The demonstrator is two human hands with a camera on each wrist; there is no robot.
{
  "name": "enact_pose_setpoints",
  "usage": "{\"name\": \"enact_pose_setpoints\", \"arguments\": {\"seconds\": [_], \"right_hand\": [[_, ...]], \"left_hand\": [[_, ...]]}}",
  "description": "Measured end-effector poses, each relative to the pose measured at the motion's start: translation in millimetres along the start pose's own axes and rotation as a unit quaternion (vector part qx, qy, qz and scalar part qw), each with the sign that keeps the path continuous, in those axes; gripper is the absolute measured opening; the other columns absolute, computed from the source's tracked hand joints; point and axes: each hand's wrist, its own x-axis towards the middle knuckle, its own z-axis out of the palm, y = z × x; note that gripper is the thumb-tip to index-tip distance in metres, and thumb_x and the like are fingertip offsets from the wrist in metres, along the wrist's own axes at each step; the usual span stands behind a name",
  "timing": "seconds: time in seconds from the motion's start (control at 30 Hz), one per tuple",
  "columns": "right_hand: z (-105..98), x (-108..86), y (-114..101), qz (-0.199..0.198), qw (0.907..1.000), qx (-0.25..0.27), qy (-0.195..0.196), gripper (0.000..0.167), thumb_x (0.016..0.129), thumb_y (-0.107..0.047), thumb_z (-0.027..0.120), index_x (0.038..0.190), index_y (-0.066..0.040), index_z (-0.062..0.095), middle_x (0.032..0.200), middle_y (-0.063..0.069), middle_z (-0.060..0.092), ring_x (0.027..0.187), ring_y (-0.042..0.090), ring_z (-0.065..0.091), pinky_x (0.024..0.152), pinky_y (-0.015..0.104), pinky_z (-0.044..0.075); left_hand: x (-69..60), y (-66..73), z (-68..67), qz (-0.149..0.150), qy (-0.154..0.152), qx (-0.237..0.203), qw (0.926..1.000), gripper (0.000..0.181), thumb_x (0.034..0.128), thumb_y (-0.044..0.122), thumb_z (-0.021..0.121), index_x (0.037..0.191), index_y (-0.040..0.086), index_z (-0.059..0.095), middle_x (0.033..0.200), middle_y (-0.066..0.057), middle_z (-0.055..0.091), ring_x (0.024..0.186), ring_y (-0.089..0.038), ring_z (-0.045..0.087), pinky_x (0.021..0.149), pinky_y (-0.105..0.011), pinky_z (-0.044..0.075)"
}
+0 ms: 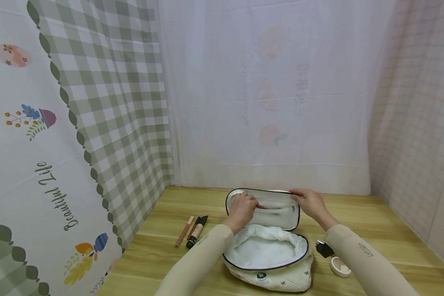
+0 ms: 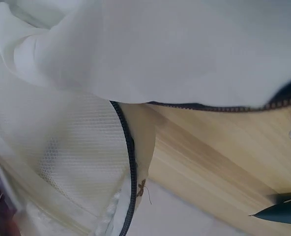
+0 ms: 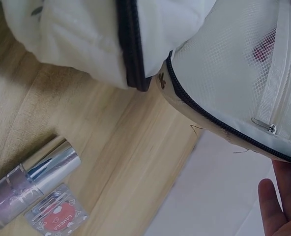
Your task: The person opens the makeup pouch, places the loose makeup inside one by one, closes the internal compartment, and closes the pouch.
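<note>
A cream cosmetic bag (image 1: 281,274) with black zip edging stands unzipped, its lid (image 1: 277,222) raised behind the white-lined main compartment. My left hand (image 1: 244,207) is at the lid's mesh pocket, fingers curled; in the left wrist view its fingertips pinch a small dark, shiny item (image 2: 3,204), partly cut off by the frame. My right hand (image 1: 312,203) grips the lid's upper right edge between thumb and fingers. In the right wrist view, a dark pink spot (image 3: 264,48) shows through the mesh (image 3: 234,59), beside the pocket's zip pull (image 3: 272,128).
Slim cosmetic tubes (image 1: 185,231) lie left of the bag. To its right are a black item (image 1: 323,249) and a round compact (image 1: 340,266). A glittery tube (image 3: 35,182) and small clear case (image 3: 57,214) lie on the wooden table. Cloth curtains (image 1: 266,82) surround the table.
</note>
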Motion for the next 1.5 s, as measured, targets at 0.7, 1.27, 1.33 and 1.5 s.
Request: {"name": "enact_pose_setpoints", "arguments": {"seconds": [0.7,1.27,1.33,1.5], "right_hand": [[4,-3.7,6,0.005,0.9999,-0.013,0.010,0.030,0.096,-0.007,0.061,0.124,0.002,0.067,0.122,0.026,0.064,0.114,0.048,0.057,0.090,0.060,0.045],[8,-1.6,6,-0.012,0.9993,-0.034,0.004,0.033,0.093,-0.009,0.065,0.123,0.006,0.065,0.111,0.025,0.068,0.102,0.044,0.064,0.082,0.056,0.049],[8,-1.1,6,-0.015,0.9990,-0.041,0.006,0.034,0.093,-0.012,0.066,0.122,0.004,0.066,0.112,0.024,0.068,0.102,0.043,0.064,0.082,0.056,0.049],[9,0.1,6,-0.017,0.9986,-0.048,0.013,0.032,0.094,-0.013,0.066,0.122,0.004,0.068,0.116,0.026,0.067,0.107,0.045,0.062,0.085,0.057,0.048]], "left_hand": [[-13.9,-7.8,-14.1,0.049,-0.049,-0.062,0.9957,0.015,0.0894,0.024,0.075,0.104,0.023,0.078,0.098,0.009,0.067,0.094,-0.009,0.061,0.079,-0.025,0.046],[-65.5,-95.4,-54.0,-0.064,-0.075,-0.124,0.9874,0.014,0.0908,0.018,0.073,0.104,0.014,0.077,0.101,-0.001,0.071,0.091,-0.021,0.067,0.078,-0.041,0.053],[-77.4,-108.4,-58.0,-0.094,-0.076,-0.124,0.9848,0.014,0.0910,0.018,0.073,0.105,0.015,0.076,0.103,-0.002,0.071,0.093,-0.022,0.067,0.082,-0.044,0.053],[-107.9,-133.4,-66.1,-0.156,-0.091,-0.145,0.9728,0.015,0.0924,0.016,0.071,0.107,0.013,0.075,0.107,-0.004,0.070,0.097,-0.025,0.066,0.087,-0.048,0.051]]}}
